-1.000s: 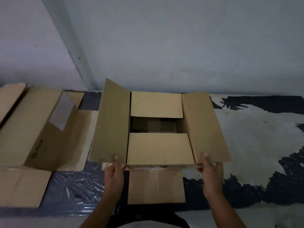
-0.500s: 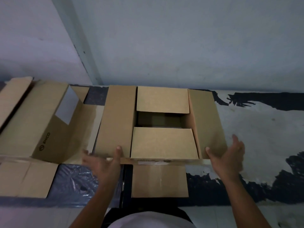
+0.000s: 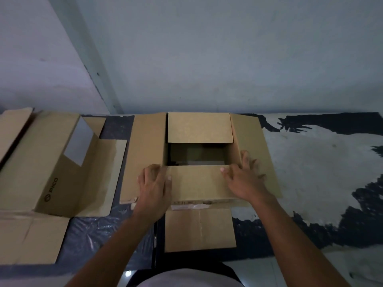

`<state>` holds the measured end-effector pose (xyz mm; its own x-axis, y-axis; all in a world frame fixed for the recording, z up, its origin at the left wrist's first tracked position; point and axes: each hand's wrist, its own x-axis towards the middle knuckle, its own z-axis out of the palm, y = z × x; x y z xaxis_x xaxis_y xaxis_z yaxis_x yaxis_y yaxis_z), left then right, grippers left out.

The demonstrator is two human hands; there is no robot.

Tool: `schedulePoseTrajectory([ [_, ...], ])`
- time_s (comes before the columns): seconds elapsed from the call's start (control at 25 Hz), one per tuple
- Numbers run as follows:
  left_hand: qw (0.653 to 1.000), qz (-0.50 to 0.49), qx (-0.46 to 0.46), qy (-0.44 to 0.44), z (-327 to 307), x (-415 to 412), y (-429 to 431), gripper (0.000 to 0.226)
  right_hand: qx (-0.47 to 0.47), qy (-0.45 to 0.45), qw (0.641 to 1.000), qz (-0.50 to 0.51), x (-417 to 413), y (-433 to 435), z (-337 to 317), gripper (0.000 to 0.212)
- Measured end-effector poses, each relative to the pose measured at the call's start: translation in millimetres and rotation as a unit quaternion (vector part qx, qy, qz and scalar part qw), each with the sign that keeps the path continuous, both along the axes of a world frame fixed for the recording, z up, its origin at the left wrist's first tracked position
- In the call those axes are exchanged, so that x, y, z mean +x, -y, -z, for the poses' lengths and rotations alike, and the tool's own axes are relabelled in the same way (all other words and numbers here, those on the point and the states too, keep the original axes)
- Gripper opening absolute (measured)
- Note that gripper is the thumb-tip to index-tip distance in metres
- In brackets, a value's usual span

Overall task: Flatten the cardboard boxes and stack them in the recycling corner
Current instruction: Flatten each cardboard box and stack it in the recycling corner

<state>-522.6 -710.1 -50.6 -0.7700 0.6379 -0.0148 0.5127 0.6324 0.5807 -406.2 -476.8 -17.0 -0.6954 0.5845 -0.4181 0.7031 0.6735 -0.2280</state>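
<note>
With my left hand (image 3: pixel 154 183) and right hand (image 3: pixel 242 181) pressed flat, fingers straight and spread, on the open brown cardboard box (image 3: pixel 199 127) on the patchy black-and-white floor (image 3: pixel 310 162) against the pale grey wall (image 3: pixel 228 59), I'd best push evenly on both sides so it collapses without tearing.

Grey wall (image 3: pixel 228 59), crinkled dark plastic sheet (image 3: pixel 87 230) — blotchy black-and-white floor (image 3: pixel 310 172)

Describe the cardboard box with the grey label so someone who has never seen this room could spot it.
Start at the vertical corner between the pale walls. Just left of its foot lies a brown cardboard box, beside the open-topped brown cardboard box in the middle. Only it carries a grey rectangular label and a small dark printed logo.
</note>
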Motion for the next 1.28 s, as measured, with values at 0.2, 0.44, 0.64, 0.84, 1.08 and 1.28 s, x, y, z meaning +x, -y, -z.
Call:
schedulePoseTrajectory([
  [0.2, 0.995, -0.003, 0.020, 0.100, -15.9, -9.1, 0.0, 0.048, -0.008, 0.039, 0.998, 0.040, -16.1, -16.7, 5.4, 0.071],
  [0.44, 0.982, -0.074, 0.088, 0.151, -25.6, -17.9, -1.0, 0.039, -0.077, -0.089, 0.991, 0.064, -4.7, -24.1, -22.6, 0.072],
  [0.64, 0.968, -0.084, 0.142, 0.189, -20.6, -13.9, 7.8, 0.033, -0.209, -0.174, 0.949, 0.160, 46.1, -25.5, -44.3, 0.055],
  [0.84, 0.983, 0.041, 0.027, 0.174, -3.6, -17.3, 28.2, 0.087, -0.364, -0.130, 0.921, 0.048, 81.3, -16.9, -29.0, 0.037],
  [1.08, 0.982, 0.141, -0.122, 0.032, 5.7, -19.8, 35.0, 0.136, -0.125, -0.066, 0.977, -0.158, 92.3, -2.5, 19.6, 0.098],
  [1.28, 0.980, 0.088, -0.176, -0.011, 6.0, -14.1, 35.3, 0.131, -0.052, -0.125, 0.987, -0.091, 70.7, -5.5, 9.3, 0.072],
])
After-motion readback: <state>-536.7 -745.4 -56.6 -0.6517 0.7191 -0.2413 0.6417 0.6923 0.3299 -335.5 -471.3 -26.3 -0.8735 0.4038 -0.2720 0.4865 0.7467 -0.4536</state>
